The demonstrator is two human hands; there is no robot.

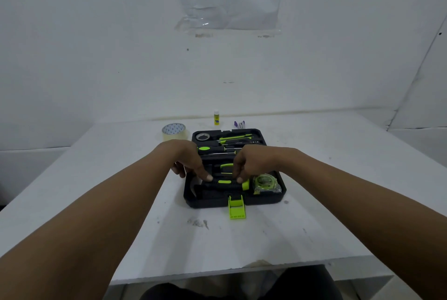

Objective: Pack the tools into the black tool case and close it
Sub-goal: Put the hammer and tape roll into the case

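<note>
Seating the hammer (221,184). The black tool case (278,199) lies open on the desk (314,178), its green latch (237,207) hanging over the near edge. The left hand (191,162) and right hand (251,163) each press bent fingers (209,177) down on the hammer's handle, which lies in the near row beside the tape measure (264,182). Judged best practice: press evenly at both ends until the handle sits flush, or the lid may not shut. Screwdrivers (217,149) fill the far half. A tape roll (173,131) and glue stick (216,117) stand beyond, before a white wall (96,45).
</note>
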